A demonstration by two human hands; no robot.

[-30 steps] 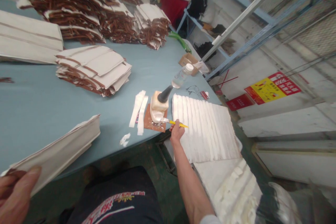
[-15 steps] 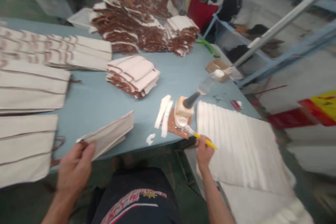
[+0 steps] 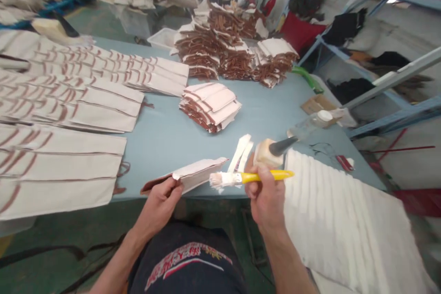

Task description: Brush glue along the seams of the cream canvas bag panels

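My left hand (image 3: pixel 160 206) grips one end of a flat cream canvas piece with a brown edge (image 3: pixel 193 175), holding it out over the near edge of the blue table (image 3: pixel 165 142). My right hand (image 3: pixel 267 202) is closed round the yellow handle of a brush (image 3: pixel 248 177). Its white, glue-laden bristles point left and sit just off the free end of the canvas piece. Behind the brush stands a cream glue pot with a dark nozzle (image 3: pixel 272 150).
Rows of cream canvas pieces (image 3: pixel 69 115) cover the table's left half. A small stack (image 3: pixel 210 105) lies mid-table, brown-trimmed heaps (image 3: pixel 227 46) farther back. A white ridged sheet (image 3: pixel 341 220) slopes down at right. A plastic bottle (image 3: pixel 310 124), a cardboard box (image 3: pixel 315 103) and blue shelving (image 3: pixel 386 82) stand beyond.
My right hand lifted the brush away from the glue pot and swung its bristles left. My left hand brought the canvas piece in toward the brush. The view panned left.
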